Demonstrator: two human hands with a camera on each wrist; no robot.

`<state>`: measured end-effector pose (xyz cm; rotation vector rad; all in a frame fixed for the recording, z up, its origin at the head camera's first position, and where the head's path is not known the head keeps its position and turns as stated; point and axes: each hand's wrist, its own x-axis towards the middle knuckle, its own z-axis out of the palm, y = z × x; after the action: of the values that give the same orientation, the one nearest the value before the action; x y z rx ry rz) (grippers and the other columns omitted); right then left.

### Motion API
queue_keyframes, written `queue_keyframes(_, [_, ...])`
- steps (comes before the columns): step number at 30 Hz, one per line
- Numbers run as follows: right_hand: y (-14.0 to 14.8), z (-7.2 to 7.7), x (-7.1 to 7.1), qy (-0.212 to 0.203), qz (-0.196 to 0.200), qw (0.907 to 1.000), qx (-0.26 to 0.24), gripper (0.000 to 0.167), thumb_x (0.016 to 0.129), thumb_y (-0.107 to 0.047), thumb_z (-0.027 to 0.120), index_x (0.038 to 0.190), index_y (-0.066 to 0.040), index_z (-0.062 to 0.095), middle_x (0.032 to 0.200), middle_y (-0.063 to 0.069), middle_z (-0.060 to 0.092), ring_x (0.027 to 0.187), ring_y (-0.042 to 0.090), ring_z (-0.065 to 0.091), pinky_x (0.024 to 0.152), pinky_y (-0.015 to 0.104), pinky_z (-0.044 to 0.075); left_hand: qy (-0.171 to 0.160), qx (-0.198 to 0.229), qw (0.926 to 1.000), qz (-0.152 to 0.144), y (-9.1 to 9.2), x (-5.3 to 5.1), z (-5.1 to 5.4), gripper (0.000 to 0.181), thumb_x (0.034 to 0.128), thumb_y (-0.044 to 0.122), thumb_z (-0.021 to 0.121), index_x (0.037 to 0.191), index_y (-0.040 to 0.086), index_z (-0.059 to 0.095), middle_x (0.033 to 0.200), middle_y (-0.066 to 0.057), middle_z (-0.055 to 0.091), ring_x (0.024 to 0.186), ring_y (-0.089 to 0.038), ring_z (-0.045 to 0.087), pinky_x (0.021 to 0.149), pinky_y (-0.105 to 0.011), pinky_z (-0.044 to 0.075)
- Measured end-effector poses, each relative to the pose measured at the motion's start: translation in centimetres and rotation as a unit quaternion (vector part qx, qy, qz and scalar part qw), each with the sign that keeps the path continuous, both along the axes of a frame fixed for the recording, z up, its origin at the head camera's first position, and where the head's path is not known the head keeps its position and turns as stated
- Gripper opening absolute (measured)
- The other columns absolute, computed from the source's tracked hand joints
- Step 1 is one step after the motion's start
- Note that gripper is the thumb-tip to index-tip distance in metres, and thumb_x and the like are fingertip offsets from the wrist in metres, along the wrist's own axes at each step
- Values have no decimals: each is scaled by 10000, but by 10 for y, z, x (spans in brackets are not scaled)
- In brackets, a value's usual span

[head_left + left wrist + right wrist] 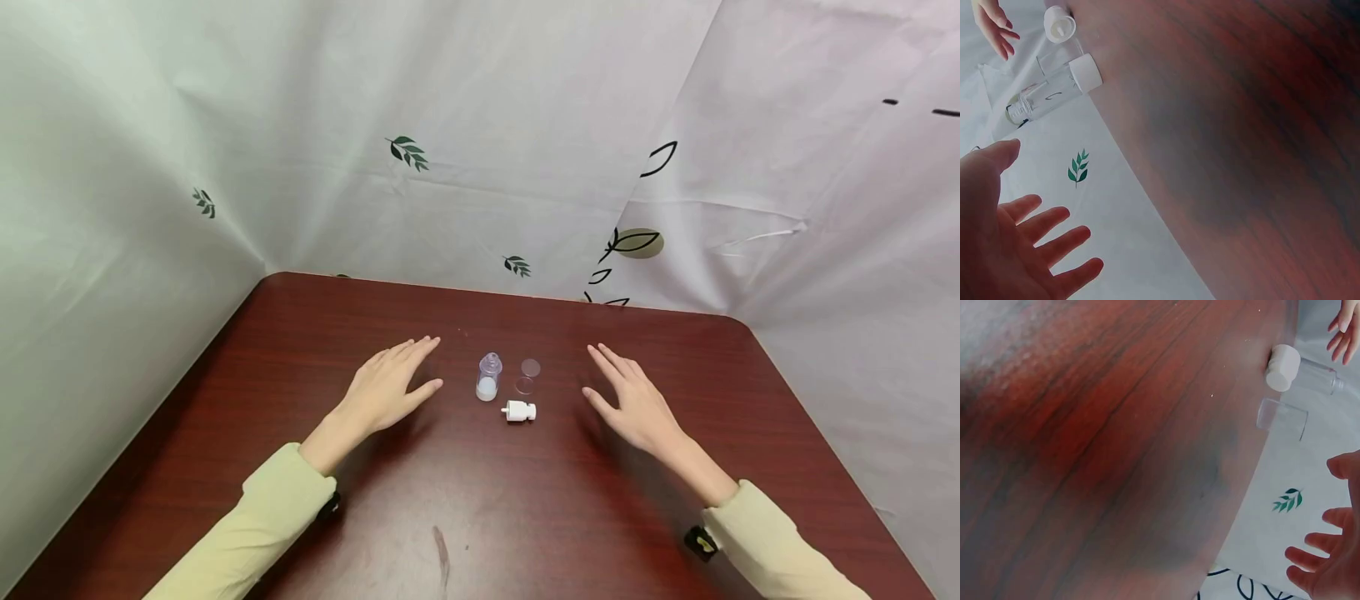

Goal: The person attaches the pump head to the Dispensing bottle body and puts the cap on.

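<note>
Clear bottle [487, 386] with white base stands upright, your landmark here; threaded neck bare in the left wrist view, nothing screwed on; white pump piece [517, 411] lies on its side just nearer you and slightly right of the bottle, nozzle end toward the bottle's side; clear cup [531, 367] sits just right of the bottle, upside down or not, can't tell.

Your left hand [384, 387] is left of the bottle, fingers straight, thumb spread wide, holding nothing; your right hand [633, 406] is right of the bottle, past the cup, same wide spread, also holding nothing; neither touches any part.

Progress: all three pieces apart, none joined; I'd judge handling as not begun, with everything left to do.

Room: table [480, 500] runs well past the bottle toward you, near edge out of view; far edge [480, 292] lies beyond the bottle, with a white sheet [487, 83] rising behind it; side edges well apart from the bottle, beyond both your hands; tightest spot looks like the small gaps among bottle, cup and pump piece, so a careless finger could knock a neighbour.
</note>
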<state>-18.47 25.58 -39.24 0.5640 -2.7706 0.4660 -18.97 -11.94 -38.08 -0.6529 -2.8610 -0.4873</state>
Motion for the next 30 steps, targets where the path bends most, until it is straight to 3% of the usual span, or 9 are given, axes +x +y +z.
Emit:
queue_keyframes(8, [-5,2,-1,50,43,9999,-137,664,924,-355,612,1500,-186,327,1508,112,397,1324,306,404,1015,529,411,-7,190,9998,117,5,-2,2,614,942,460,539,1459,157,408,1440,-120,497,1352,-284,448,1068,-528,377])
queue_keyframes(16, [-13,7,-1,457,133,9988,-145,602,897,-318,644,1436,-159,426,1456,96,453,1256,300,460,952,508,448,205,288,9993,97,10,-5,6,568,939,437,556,1428,166,456,1373,-117,562,1289,-287,514,1032,-507,422])
queue_keyframes(22, [-21,11,2,576,274,9978,-173,564,891,-297,649,1396,-123,469,1435,99,471,1275,307,457,1053,517,378,384,322,9987,69,13,-6,6,547,930,421,578,1402,160,486,1309,-80,616,1174,-285,575,1025,-483,409])
queue_keyframes(28, [-26,13,7,747,298,9967,-120,505,872,-288,671,1333,-131,538,1442,67,473,1217,281,504,891,485,487,299,398,9988,-33,16,-8,4,537,930,416,584,1386,145,503,1304,-73,619,1163,-279,572,993,-465,438])
queue_keyframes(30, [-28,13,8,721,315,9968,-151,481,876,-284,670,1316,-127,550,1422,64,484,1224,280,504,927,504,478,249,457,9986,-34,16,-8,3,518,928,417,588,1365,147,522,1296,-65,623,1165,-277,571,993,-465,436])
